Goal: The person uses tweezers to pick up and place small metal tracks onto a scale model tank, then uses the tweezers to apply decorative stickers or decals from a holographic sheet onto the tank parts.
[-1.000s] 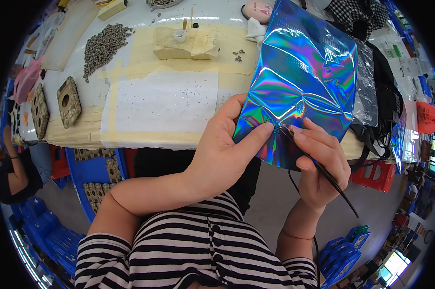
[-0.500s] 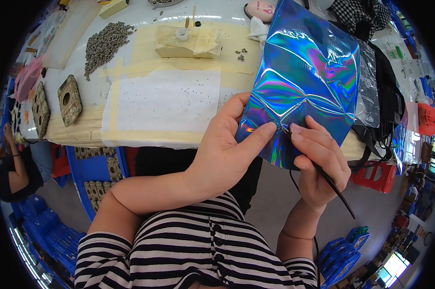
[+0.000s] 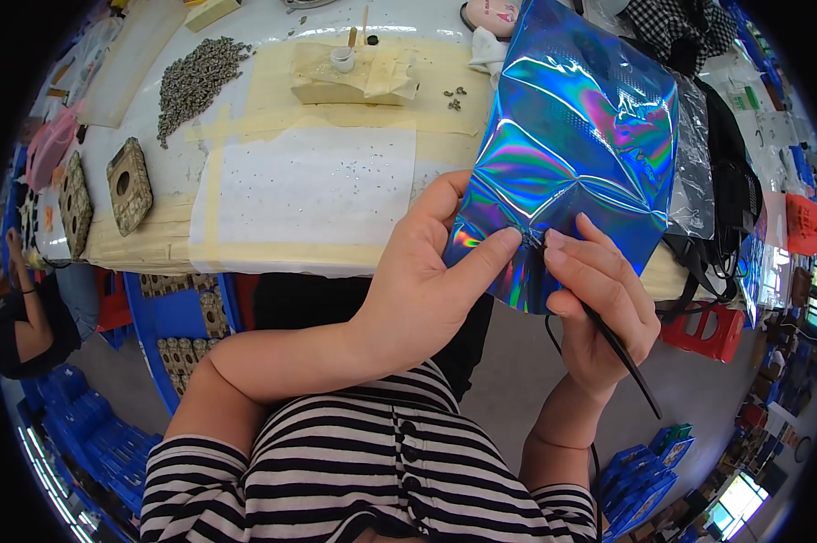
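Head view: left hand (image 3: 427,290) pinches the shiny bag (image 3: 571,154) above the surface (image 3: 155,181); right hand (image 3: 603,303) grips a thin black tool (image 3: 621,357) touching it. Bag looks light, floppy, slippery; hold its bottom edge.

My worktable (image 3: 246,36) has a white top, much of it covered with cream masking tape. A white paper sheet (image 3: 304,185) lies taped at its near edge. Beyond it sits a tape-wrapped block (image 3: 354,81). A heap of small grey pieces (image 3: 196,77) lies toward my left, with two perforated blocks (image 3: 128,184) at the left edge.
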The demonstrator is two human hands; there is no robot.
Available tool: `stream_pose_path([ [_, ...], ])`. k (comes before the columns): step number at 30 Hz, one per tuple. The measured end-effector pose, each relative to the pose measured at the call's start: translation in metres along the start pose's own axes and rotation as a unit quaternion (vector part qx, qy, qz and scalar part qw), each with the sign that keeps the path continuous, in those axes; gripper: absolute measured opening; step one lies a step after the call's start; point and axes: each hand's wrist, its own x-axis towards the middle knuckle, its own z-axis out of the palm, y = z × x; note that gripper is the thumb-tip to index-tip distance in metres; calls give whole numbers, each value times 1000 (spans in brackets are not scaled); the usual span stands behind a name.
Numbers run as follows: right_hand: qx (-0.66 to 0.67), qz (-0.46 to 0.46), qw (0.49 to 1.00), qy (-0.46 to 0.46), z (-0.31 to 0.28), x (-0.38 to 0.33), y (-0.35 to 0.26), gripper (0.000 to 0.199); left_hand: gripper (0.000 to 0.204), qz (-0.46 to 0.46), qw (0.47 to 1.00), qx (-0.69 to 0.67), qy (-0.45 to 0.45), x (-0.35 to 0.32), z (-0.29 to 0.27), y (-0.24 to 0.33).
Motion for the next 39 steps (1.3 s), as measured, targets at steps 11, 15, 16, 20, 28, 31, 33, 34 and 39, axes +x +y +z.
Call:
stream_pose_path([
  [11, -15, -18, 1000, 5, 3, -1, -1, 28, 37, -15, 1000, 15, -22, -1, -4, 2],
  [15, -28, -14, 999, 5, 3, -1, -3, 28, 36, -9, 1000, 13, -23, -1, -5, -1],
  [16, -33, -15, 999, 2, 3, 0, -3, 28, 36, -10, 1000, 14, -21, -1, -5, -1],
  [20, -52, -17, 999, -4, 4, 0, -6, 27, 33, 0, 1000, 9, 4, 0, -1, -1],
  [28, -90, -71, 993, -18, 2, -1, -3, 28, 34, 0, 1000, 13, 5, 1, -1, 0],
  [31, -123, -113, 986, -18, 4, -5, 1, 27, 35, -17, 1000, 1, 8, 1, -1, 2],
  [33, -144, -135, 980, -20, 6, -7, 2, 26, 37, -27, 1000, -2, 1, 2, -3, 3],
  [34, -155, -141, 978, -24, 6, -8, 2, 26, 38, -31, 999, -1, -8, 3, -6, 3],
  [39, -181, -154, 971, -39, 6, -8, 0, 25, 37, -38, 999, -18, 7, 2, -2, 5],
])
